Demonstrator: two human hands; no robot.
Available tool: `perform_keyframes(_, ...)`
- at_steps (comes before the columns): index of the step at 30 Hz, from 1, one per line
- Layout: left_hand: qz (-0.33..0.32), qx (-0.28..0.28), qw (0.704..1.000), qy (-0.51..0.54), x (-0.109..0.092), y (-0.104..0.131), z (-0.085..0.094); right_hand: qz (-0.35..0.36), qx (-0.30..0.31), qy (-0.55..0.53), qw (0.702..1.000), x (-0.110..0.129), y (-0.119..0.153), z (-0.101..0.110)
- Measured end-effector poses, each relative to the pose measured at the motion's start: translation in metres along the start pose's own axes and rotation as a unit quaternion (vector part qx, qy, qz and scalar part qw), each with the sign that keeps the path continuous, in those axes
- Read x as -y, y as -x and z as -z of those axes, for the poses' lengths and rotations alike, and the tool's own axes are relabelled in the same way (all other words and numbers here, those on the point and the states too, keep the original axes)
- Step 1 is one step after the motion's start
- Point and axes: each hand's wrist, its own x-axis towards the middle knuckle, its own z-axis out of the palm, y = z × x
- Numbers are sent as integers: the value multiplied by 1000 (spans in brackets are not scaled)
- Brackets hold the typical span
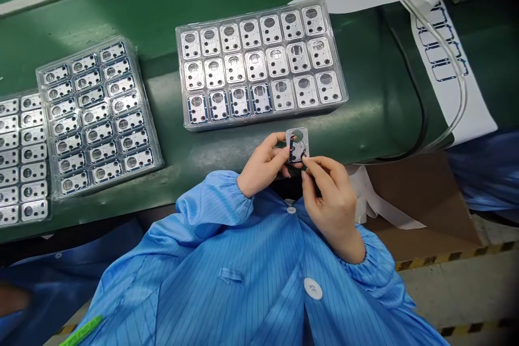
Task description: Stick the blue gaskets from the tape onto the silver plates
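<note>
My left hand (263, 166) grips a small silver metal plate (304, 134) by its left side, just off the bench's front edge. The plate has a large round hole near its top. A thin dark blue frame-shaped gasket (291, 147) lies along the plate's left and lower edges, and its right part looks bent inward over the face. At the plate's lower right corner, the thumb and forefinger of my right hand (333, 197) pinch the gasket. The fingertips partly cover that corner.
A clear tray (263, 118) of similar plates sits ahead, several bearing blue frames. More trays, one stacked (157, 146), stand left. At right are a white liner sheet (472, 113) with blue frames, a black cable (421, 108), clear tubing and a cardboard box (441, 200).
</note>
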Motion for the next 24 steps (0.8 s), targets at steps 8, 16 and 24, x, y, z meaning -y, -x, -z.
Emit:
perform_keyframes(8, -5, 7, 1000, 21, 1, -1, 0, -54, -2, -39, 998, -1, 1, -2)
perform_keyframes(16, -3, 21, 1000, 0, 3, 0, 2, -49, -13, -33, 998, -8, -1, 0)
perform_keyframes(24, 0, 30, 1000, 0, 3, -1, 5, 0, -20, 58, 998, -18, 5, -5)
